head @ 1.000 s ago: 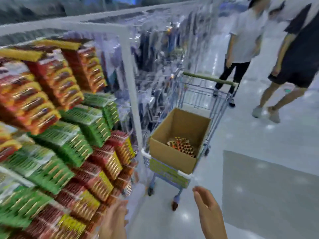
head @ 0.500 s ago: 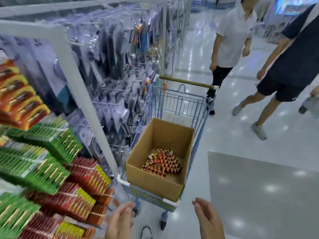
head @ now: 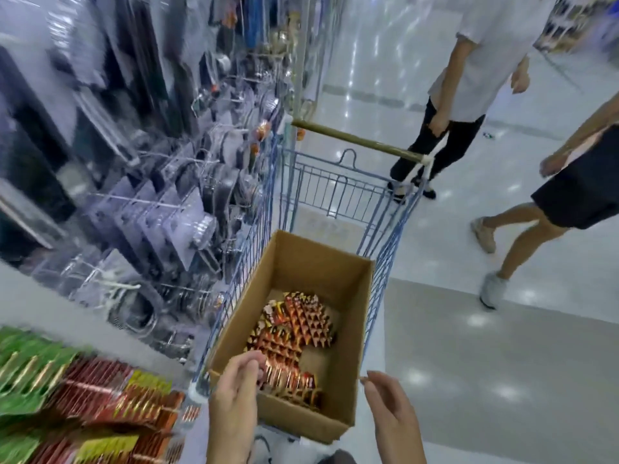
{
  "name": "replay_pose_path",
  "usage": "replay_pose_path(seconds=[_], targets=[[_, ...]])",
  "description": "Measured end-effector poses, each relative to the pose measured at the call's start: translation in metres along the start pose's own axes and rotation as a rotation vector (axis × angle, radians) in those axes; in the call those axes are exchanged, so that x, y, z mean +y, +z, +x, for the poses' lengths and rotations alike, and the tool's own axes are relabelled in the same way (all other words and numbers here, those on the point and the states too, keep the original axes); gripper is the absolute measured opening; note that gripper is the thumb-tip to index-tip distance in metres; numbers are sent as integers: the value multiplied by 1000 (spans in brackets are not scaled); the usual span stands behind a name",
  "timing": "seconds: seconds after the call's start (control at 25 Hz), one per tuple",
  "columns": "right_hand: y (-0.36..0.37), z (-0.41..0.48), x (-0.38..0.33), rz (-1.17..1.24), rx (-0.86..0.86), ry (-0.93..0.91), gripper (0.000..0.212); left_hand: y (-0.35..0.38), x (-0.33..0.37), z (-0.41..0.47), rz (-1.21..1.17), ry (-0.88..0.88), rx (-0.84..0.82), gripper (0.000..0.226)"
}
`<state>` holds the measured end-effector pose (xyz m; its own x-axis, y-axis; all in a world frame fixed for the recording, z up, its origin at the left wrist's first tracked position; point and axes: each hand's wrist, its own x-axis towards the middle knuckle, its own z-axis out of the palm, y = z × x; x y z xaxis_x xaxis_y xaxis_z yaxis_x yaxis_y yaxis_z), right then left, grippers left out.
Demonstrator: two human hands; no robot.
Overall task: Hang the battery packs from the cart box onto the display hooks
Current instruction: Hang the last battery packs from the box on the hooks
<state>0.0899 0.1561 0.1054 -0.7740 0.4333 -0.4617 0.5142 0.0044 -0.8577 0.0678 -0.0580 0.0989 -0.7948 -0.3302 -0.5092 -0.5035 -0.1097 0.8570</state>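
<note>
Cardboard frames the scene: both hands, left (head: 236, 386) and right (head: 390, 408), hover loose-fingered and holding nothing at the box's (head: 348, 380) near rim, red-gold packs (head: 294, 333) heaped inside, the cart (head: 338, 185) beyond beside the hooks (head: 150, 202).
</note>
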Motion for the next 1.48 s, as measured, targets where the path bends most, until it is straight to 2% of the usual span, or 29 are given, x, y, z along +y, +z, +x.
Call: replay_pose_path(seconds=[0.16, 0.4, 0.6, 0.76, 0.88, 1.0, 1.16, 1.32, 1.48], targets=[[13, 53, -26, -59, -107, 58, 7, 28, -1, 33, 68, -43, 36, 21], [32, 164, -51, -301, -298, 120, 12, 99, -10, 98, 181, -91, 179, 19], [62, 235, -58, -381, -388, 160, 15, 154, -58, 212, 384, -194, 143, 23], [80, 276, -56, -421, -359, 199, 16, 186, -127, 308, 529, -385, 74, 28], [86, 295, -48, -439, -345, 213, 18, 203, -165, 344, 625, -499, -14, 30], [97, 301, -42, -471, -373, 234, 20, 210, -194, 362, 508, -574, 10, 33], [107, 303, -33, -531, -432, 276, 24, 202, -208, 355, 274, -600, 125, 42], [134, 325, -18, -558, -480, 441, 26, 169, -176, 317, 151, -537, 350, 37], [181, 378, 43, -732, -451, 524, 27, 128, -131, 258, 26, -522, 331, 20]])
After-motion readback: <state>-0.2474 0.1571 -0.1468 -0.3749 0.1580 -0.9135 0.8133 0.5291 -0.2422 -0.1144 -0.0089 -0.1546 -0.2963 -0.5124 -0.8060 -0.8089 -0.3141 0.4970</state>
